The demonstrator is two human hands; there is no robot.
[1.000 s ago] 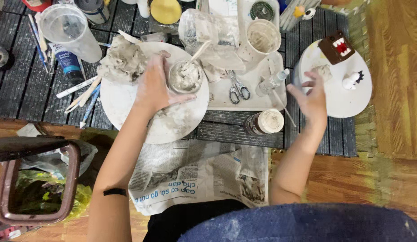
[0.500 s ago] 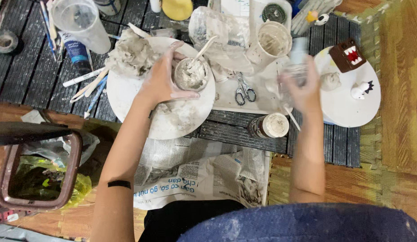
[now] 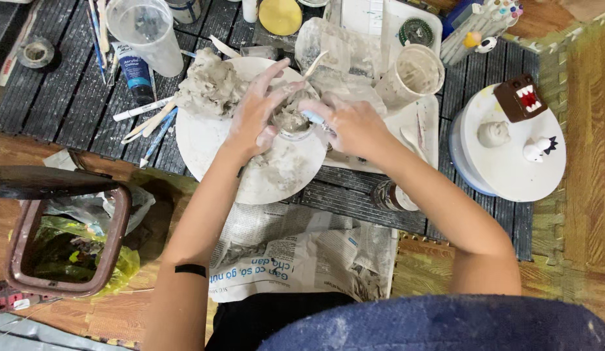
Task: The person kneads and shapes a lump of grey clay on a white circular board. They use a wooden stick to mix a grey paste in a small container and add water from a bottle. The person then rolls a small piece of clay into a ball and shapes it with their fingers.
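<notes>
Pretty cramped dark slatted floor mat: both hands meet on the round white board. Left hand cups the small clay pot, right hand pinches a pale blue tool at its 3 o'clock. Clay lump crowds the board's 10 o'clock edge; bare board shows toward 7.

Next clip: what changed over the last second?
The right hand came in from the white stand on the right to the clay cup, now carrying a blue-tipped tool. The left hand stayed on the cup; the clay lump stayed put.
</notes>
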